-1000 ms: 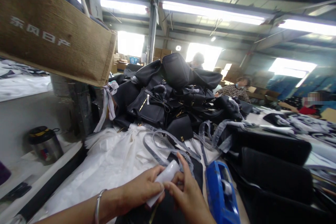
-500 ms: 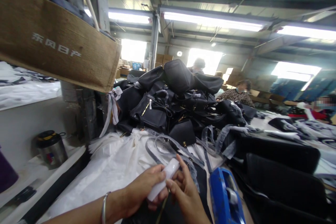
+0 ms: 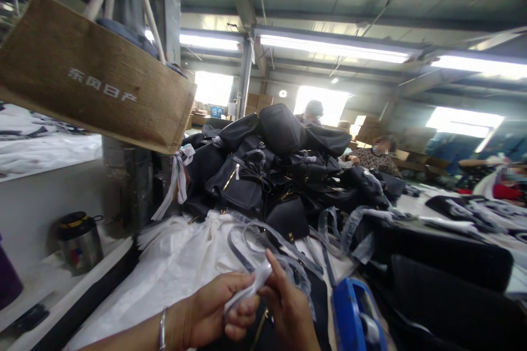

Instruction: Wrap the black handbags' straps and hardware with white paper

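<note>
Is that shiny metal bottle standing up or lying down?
Standing up: the metal bottle has its black lid at the top, with its silver body below.

The left forearm (image 3: 134, 334) is slanting from eight o'clock, the left hand (image 3: 216, 301) is gripping, the right hand (image 3: 292, 310) is pointing its forefinger (image 3: 276, 269) toward eleven o'clock

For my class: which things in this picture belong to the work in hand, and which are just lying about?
Likely part of the work:
white strip, held in the left hand, with the right hand close by
black item with gold trim, beneath the hands
blue tape dispenser, to their right

Likely just about:
steel flask, on the left
brown bag, upper left
</note>
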A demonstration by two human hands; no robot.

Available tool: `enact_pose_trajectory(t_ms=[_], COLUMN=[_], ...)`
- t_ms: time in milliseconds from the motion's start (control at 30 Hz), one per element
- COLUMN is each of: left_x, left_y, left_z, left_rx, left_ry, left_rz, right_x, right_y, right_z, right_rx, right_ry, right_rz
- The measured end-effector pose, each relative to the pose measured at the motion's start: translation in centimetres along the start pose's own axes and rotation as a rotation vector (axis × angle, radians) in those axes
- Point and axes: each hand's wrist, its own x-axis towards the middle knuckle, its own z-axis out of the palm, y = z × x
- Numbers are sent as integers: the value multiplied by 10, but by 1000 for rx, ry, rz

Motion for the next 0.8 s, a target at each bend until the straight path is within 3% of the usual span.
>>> enact_pose_trajectory(t_ms=[67,133,267,333,400,467,567,700,800], left_x=[1,1,1,1,2,3,2,2,1], left_y=[-2,-6,-15,-17,-17,-16,-16,-20,-23], left_z=[0,1,7,10,13,16,18,14,8], left_rx=[86,220,415,473,504,502,479,419,361], left_ry=[73,164,316,380,421,424,404,437,474], left_rz=[11,66,207,258,286,314,363,364,362], right_x=[-2,-7,-15,-16,-15,-12,-9,-4,-2], right_y=[10,15,6,-7,-19,-29,-33,-26,-20], right_z=[-2,-4,-12,-15,-15,-11,2,17,21], right_rx=[-95,-112,50,184,262,245,269,653,768], right_ry=[-32,-1,113,8,-116,-155,-107,-145,-167], right_rz=[-97,-80,283,455,534,508,443,531,546])
